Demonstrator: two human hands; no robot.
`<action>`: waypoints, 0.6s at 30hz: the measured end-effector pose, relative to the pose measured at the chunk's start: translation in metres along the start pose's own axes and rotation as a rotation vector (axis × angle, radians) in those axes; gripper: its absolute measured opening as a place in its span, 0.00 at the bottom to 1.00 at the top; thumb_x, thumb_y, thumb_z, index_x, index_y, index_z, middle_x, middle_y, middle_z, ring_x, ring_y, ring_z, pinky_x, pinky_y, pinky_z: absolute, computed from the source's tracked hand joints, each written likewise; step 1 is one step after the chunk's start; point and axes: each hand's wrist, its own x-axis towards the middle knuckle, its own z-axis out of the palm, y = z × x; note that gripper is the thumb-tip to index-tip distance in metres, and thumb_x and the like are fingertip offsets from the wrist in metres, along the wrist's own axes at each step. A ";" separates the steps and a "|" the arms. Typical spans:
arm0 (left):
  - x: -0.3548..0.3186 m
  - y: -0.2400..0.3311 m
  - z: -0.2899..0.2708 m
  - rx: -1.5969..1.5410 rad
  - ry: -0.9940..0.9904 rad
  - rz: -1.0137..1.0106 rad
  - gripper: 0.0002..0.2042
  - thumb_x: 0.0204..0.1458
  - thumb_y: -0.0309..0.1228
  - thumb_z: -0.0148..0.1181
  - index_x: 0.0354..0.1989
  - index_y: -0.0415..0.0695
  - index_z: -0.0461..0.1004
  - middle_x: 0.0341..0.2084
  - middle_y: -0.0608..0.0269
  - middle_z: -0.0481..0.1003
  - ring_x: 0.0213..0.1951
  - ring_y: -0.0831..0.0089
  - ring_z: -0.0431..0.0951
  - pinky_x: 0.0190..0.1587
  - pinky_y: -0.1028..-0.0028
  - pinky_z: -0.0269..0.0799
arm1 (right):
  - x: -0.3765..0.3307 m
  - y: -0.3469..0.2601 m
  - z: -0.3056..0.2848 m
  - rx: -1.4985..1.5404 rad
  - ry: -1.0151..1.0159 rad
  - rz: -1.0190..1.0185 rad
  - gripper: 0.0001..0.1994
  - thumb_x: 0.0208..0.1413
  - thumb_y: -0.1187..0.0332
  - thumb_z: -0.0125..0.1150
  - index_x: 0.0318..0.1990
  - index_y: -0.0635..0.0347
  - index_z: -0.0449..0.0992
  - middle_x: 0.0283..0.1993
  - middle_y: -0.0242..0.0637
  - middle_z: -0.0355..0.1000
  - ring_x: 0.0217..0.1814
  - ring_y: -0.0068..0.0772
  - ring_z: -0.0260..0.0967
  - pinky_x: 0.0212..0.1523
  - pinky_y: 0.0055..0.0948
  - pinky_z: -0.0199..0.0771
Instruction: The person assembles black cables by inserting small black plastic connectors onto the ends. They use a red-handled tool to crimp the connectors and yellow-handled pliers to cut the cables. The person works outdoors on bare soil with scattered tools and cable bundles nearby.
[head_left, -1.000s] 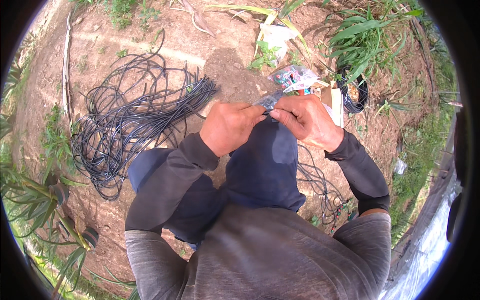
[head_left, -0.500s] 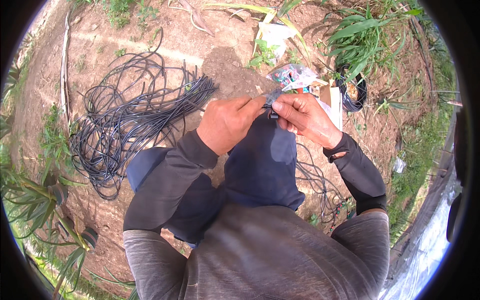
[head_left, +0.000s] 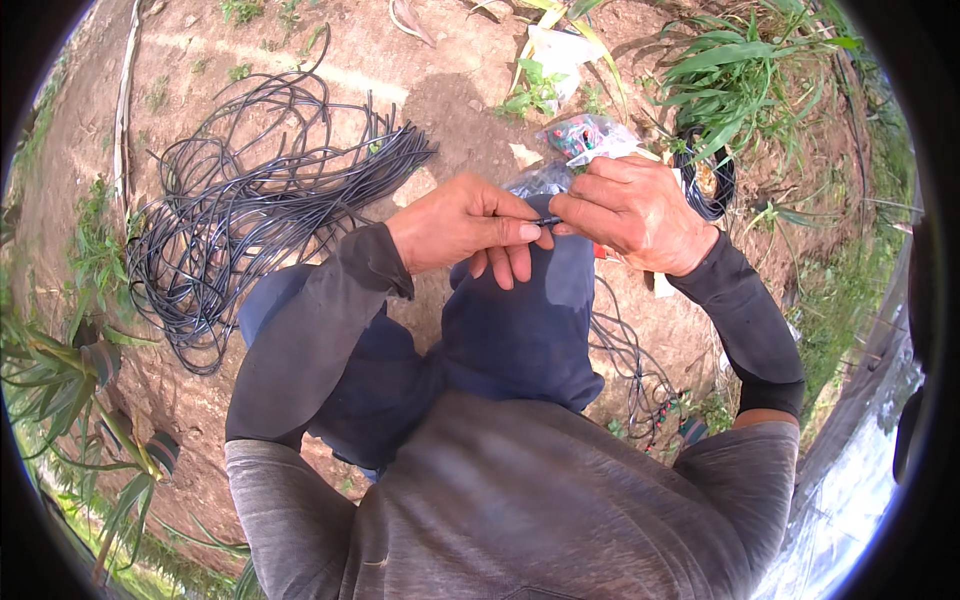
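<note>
Over my raised knee, my left hand (head_left: 470, 228) pinches one end of a small black tube-like piece (head_left: 546, 221) between thumb and forefinger, its other fingers hanging loosely below. Thumb and fingers of my right hand (head_left: 640, 215) close on the other end, with the back of that hand facing up. The piece lies nearly level between the two pinches; most of it is covered by fingertips, so I cannot tell its exact kind. Just beyond the fingers, a clear plastic bag (head_left: 540, 180) rests at the knee.
A big tangle of thin black tubing (head_left: 240, 220) spreads on the soil at left. A plastic bag of small coloured parts (head_left: 590, 135) lies past my right hand, beside a black coil (head_left: 708, 180). Thinner black lines with small coloured pieces (head_left: 640, 370) lie right of my leg.
My right hand has turned over, back upward, and moved slightly right and up. My left hand has rolled so its thumb and fingers show. The black piece now lies level between them.
</note>
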 end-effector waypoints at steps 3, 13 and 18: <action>0.002 -0.011 0.005 0.078 0.108 0.072 0.12 0.63 0.33 0.54 0.41 0.36 0.79 0.24 0.60 0.80 0.24 0.76 0.80 0.22 0.79 0.71 | 0.001 -0.004 0.005 0.062 -0.007 0.064 0.09 0.47 0.66 0.68 0.33 0.57 0.75 0.28 0.32 0.67 0.30 0.34 0.67 0.26 0.35 0.66; 0.006 -0.031 0.021 1.208 0.542 0.581 0.04 0.52 0.30 0.60 0.28 0.44 0.73 0.20 0.60 0.74 0.24 0.59 0.78 0.25 0.63 0.71 | -0.004 -0.015 0.030 0.628 -0.121 0.651 0.15 0.62 0.62 0.57 0.26 0.61 0.71 0.17 0.36 0.65 0.18 0.36 0.61 0.24 0.34 0.62; 0.007 -0.032 0.012 1.174 0.573 0.603 0.06 0.52 0.32 0.62 0.33 0.43 0.73 0.22 0.60 0.74 0.24 0.59 0.78 0.24 0.62 0.71 | -0.007 -0.012 0.041 1.076 -0.113 0.884 0.20 0.67 0.57 0.52 0.26 0.62 0.71 0.17 0.27 0.61 0.21 0.19 0.55 0.23 0.26 0.57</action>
